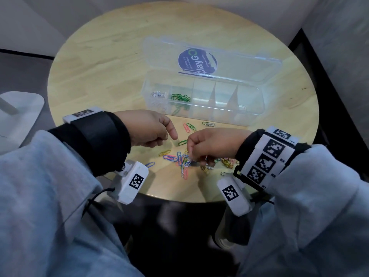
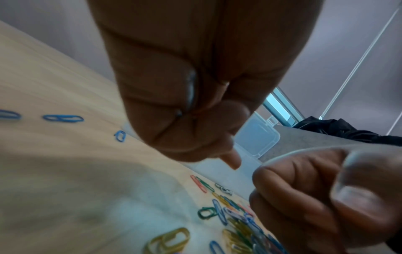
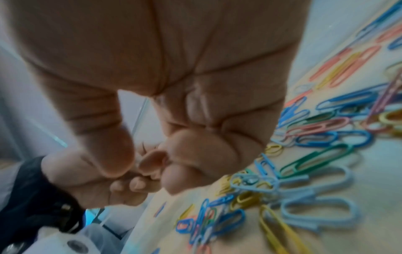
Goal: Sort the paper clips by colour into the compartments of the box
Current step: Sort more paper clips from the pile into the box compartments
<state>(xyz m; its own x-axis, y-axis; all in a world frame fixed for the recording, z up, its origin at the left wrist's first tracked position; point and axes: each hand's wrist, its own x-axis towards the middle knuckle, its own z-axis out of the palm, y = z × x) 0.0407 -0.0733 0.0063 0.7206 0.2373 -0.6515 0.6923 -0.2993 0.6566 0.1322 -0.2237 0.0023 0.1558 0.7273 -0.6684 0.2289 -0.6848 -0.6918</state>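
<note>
1. Round pale-wood table (image 1: 103, 56) is sitting against grey walls. Clear plastic box (image 1: 201, 108) is lying toward 12 o'clock with its lid (image 1: 249, 62) folded back.
2. White clips (image 1: 158, 94) are filling the leftmost compartment and green clips (image 1: 180, 97) the one beside it. The other three compartments are looking empty.
3. Loose mixed pile of paper clips (image 1: 184, 158) is lying at 6 o'clock from the box, just under both hands. Stray blue clip (image 1: 149, 164) is sitting at its 9 o'clock side.
4. Left hand (image 1: 148, 127) is hovering with fingers curled and forefinger pointing out. Cannot tell whether it is holding anything.
5. Right hand (image 1: 211, 143) is curling down into the pile, fingertips bunched. Blur is hiding whether a clip is pinched.
6. Handling judgement: clips are looking light, stiff and slick, prone to interlocking. Pinching one by its rounded end and lifting slowly should be freeing it from neighbours.
</note>
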